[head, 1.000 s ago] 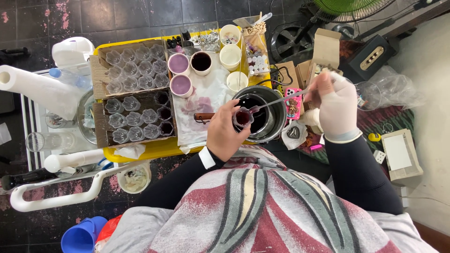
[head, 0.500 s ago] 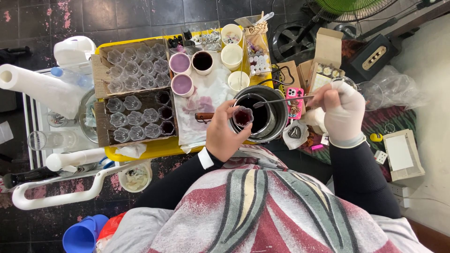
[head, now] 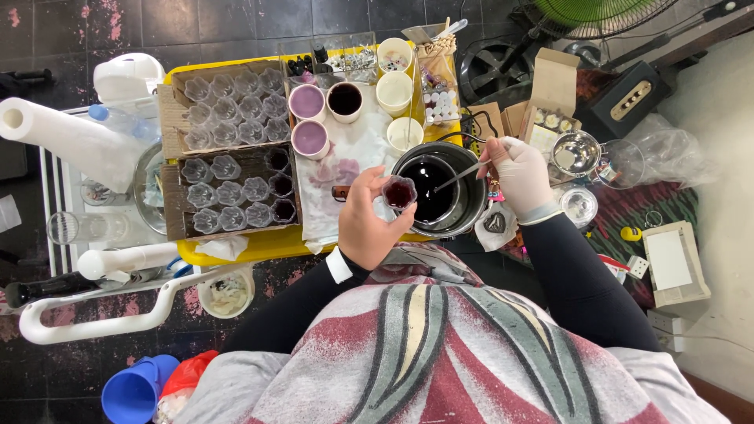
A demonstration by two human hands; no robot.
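- Head view: the left hand (head: pixel 367 221) sits near the centre of the frame, its fingers curled around a small clear cup (head: pixel 399 191) of dark red liquid, held just at the 9 o'clock rim of the black pot (head: pixel 471 206).
- The right hand (head: pixel 518 174), in a pale glove, is at 3 o'clock of the pot; its fingers pinch the handle of a metal spoon (head: pixel 454 179), whose bowl dips into the dark liquid in the pot.
- At 9 o'clock of the cup, a cardboard tray (head: pixel 174 206) holds rows of small clear cups, a few already dark-filled, on a yellow table (head: pixel 236 248).
- At 11 o'clock stand two bowls of purple liquid (head: pixel 307 102); a white stained cloth (head: pixel 345 161) lies between them and the pot.
- A small metal bowl (head: pixel 575 151) sits at 2 o'clock of the right hand.
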